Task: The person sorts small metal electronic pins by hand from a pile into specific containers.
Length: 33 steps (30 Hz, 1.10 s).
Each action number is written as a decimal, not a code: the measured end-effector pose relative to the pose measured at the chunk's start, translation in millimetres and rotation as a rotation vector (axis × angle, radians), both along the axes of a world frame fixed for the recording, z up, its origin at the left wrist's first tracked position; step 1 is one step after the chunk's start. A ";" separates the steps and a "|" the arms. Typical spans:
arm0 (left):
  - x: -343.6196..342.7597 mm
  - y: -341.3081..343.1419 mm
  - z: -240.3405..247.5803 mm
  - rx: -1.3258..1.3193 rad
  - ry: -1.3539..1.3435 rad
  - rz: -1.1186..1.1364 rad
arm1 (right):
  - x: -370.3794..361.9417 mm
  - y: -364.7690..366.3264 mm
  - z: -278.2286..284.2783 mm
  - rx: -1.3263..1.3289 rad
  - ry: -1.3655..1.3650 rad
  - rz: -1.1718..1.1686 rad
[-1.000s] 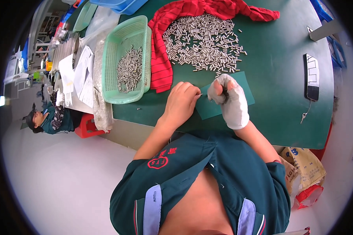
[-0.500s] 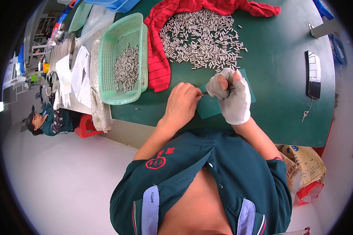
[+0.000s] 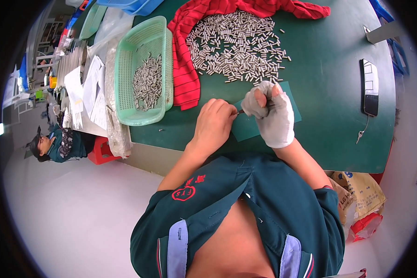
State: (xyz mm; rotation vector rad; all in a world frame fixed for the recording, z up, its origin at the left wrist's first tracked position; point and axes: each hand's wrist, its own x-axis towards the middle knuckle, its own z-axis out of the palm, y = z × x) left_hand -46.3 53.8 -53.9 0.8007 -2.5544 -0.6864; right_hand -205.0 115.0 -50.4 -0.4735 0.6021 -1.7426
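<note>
My bare left hand (image 3: 214, 123) is closed in a pinch, fingertips pressed together at the left edge of a thin green sheet (image 3: 247, 129). Close on its right is my right hand (image 3: 274, 116), in a white glove that leaves the thumb and a fingertip bare, its fingers curled shut. A short, thin dark piece (image 3: 240, 111) spans the small gap between both hands; its ends are hidden in the fingers, so its kind is unclear. Beyond the hands, many small silvery metal cylinders (image 3: 238, 46) lie in a loose heap, partly ringed by a red striped cloth (image 3: 186, 88).
Left of the cloth stands a green perforated basket (image 3: 125, 83) holding more metal cylinders. A phone (image 3: 369, 88) with a key (image 3: 359, 136) lies at the right. Papers (image 3: 95, 88) and plastic wrap lie far left, where another person (image 3: 62, 141) sits. Bags (image 3: 361, 194) stand beneath the table's right end.
Both hands keep nearly the same pose beside each other, the thin dark piece still between them. The whole scene shifts a few pixels; nothing is visibly picked up or put down.
</note>
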 end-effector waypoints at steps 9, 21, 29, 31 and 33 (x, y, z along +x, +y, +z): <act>-0.5 0.9 -1.0 -0.003 0.005 0.006 | -0.2 -0.7 -1.0 0.008 -0.012 -0.003; -2.2 3.3 -2.1 -0.011 0.027 0.019 | 2.4 -0.2 3.5 0.068 0.016 -0.014; -2.0 8.8 -10.8 -0.034 0.068 0.063 | 5.4 2.2 -7.8 0.048 0.123 0.002; -1.2 10.3 -15.6 -0.035 0.087 0.066 | 11.4 4.4 -4.0 0.112 0.209 -0.042; -1.0 10.3 -16.7 -0.038 0.090 0.069 | 13.1 5.4 -3.1 0.098 0.236 -0.038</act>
